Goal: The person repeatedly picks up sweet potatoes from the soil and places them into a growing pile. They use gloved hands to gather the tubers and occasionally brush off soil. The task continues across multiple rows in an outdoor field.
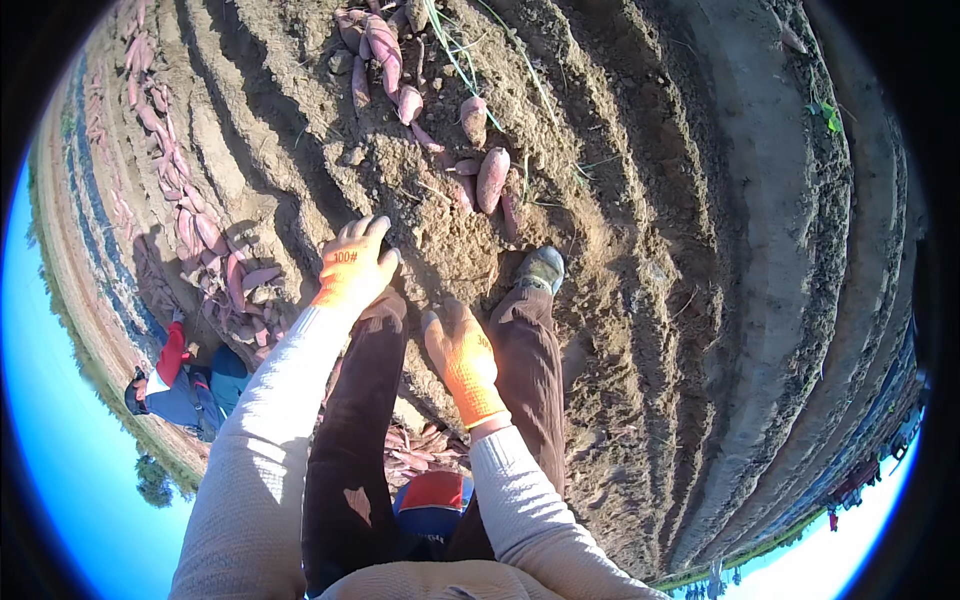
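My left hand [354, 262], in an orange knitted glove with grey fingertips, hovers by my left knee with fingers stretched forward and thumb apart. Nothing shows in it. My right hand [461, 358], gloved the same way, is between my legs with thumb and fingers apart; I see no object in it. Beyond both hands, an upright-looking pink sweet potato [493, 180] rests in loose soil [431, 240] among smaller, partly buried ones. Another sweet potato [473, 120] lies just past it. Farther ahead is a cluster of sweet potatoes [384, 52].
My right shoe [541, 268] stands on the soil. A long row of sweet potatoes [174, 169] runs at left, where a co-worker [184, 390] bends low. Behind me lie more sweet potatoes [424, 450] and a red and blue fabric object [431, 495]. Ridged soil [637, 300] spreads right.
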Demonstrator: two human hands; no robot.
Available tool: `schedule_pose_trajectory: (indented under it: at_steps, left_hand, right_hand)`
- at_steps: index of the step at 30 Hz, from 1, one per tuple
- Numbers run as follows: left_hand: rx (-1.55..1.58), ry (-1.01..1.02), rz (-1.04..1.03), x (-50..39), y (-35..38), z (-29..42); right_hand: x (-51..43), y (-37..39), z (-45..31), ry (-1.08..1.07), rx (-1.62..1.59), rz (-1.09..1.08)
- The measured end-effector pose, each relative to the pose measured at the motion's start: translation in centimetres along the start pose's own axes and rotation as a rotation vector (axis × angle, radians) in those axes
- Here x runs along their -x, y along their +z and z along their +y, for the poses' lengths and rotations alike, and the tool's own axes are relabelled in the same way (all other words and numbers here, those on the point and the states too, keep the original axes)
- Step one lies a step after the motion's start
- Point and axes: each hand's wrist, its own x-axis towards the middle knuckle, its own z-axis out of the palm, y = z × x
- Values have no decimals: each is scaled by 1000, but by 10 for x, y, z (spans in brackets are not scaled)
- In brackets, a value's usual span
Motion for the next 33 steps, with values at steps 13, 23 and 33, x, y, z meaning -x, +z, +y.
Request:
schedule_pose_trajectory:
  at_steps: [13,23,33]
  left_hand:
    - [-350,195,-320,-239,39,-20]
    - [936,-56,-797,-144,119,-130]
    - [-39,510,382,44,189,-219]
  right_hand:
    - [-160,-46,27,88,-87,280]
    - [-280,-43,29,145,489,192]
    - [-292,-29,47,193,551,-50]
